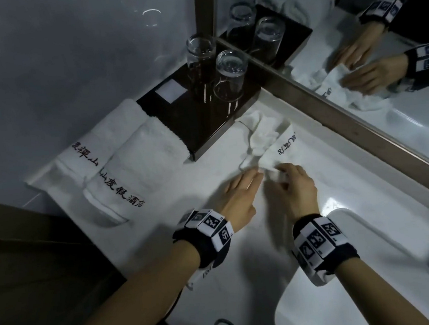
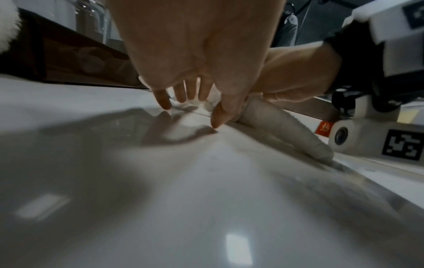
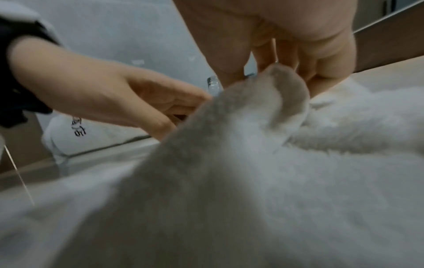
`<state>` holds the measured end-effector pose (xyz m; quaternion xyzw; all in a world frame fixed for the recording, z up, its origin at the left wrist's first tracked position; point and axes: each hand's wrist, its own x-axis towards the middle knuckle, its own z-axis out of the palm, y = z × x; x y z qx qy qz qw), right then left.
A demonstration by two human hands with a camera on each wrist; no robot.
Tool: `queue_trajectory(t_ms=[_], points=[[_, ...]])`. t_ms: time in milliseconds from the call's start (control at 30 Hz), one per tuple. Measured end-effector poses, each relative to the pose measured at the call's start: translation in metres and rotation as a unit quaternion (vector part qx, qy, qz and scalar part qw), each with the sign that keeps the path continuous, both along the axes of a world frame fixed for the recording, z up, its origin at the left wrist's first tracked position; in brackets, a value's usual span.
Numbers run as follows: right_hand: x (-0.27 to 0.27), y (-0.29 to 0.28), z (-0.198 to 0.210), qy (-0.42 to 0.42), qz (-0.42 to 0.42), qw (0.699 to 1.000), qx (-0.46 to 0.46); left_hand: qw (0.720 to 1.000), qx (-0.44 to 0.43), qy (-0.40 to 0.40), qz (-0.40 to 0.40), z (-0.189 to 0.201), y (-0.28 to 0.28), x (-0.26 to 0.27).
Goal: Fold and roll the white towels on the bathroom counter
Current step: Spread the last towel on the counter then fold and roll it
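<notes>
A small crumpled white towel (image 1: 264, 140) with black characters lies on the white counter (image 1: 191, 207) near the mirror. My right hand (image 1: 282, 175) pinches its near corner and lifts a fold; in the right wrist view the fingers (image 3: 321, 72) curl round that raised fold of the towel (image 3: 284, 90). My left hand (image 1: 254, 180) reaches in from the left with straight fingers, its tips at the towel's near edge. In the left wrist view the left hand (image 2: 190, 110) is spread just above the counter, holding nothing, with the towel (image 2: 275, 117) beside the thumb.
Two finished white towels (image 1: 120, 162) with black characters lie side by side at the counter's left end. A dark tray (image 1: 202, 115) with two upturned glasses (image 1: 228, 78) stands behind the crumpled towel. The mirror (image 1: 356, 52) runs along the right; the sink basin (image 1: 353, 266) is at lower right.
</notes>
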<state>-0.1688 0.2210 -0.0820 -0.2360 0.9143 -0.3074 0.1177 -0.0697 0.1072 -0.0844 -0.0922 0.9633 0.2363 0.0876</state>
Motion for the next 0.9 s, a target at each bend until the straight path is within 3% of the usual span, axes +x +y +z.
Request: queue_trajectory(t_ms=[133, 267, 367, 500, 700, 767, 900], points=[[0.024, 0.001, 0.003, -0.12, 0.029, 0.99, -0.068, 0.999, -0.025, 0.036, 0.031, 0.002, -0.001, 0.014], [0.047, 0.002, 0.008, -0.197, 0.057, 0.974, -0.097, 0.998, -0.068, 0.01, 0.013, 0.005, -0.006, 0.042], [0.062, 0.001, 0.016, -0.227, 0.143, 0.959, -0.093, 0.994, -0.111, -0.013, -0.015, 0.008, -0.01, 0.074], [0.078, -0.004, 0.025, -0.222, 0.194, 0.954, -0.051, 0.996, -0.078, -0.036, 0.036, 0.012, -0.015, 0.122], [0.057, 0.005, 0.037, -0.098, 0.024, 0.985, -0.138, 0.989, -0.102, -0.07, 0.083, 0.011, -0.022, 0.186], [0.042, 0.013, 0.04, -0.048, -0.018, 0.988, -0.144, 0.987, -0.105, -0.053, 0.109, 0.009, -0.025, 0.203], [0.011, 0.023, 0.036, 0.001, -0.113, 0.986, -0.119, 0.978, -0.096, -0.092, 0.16, 0.001, -0.025, 0.223]])
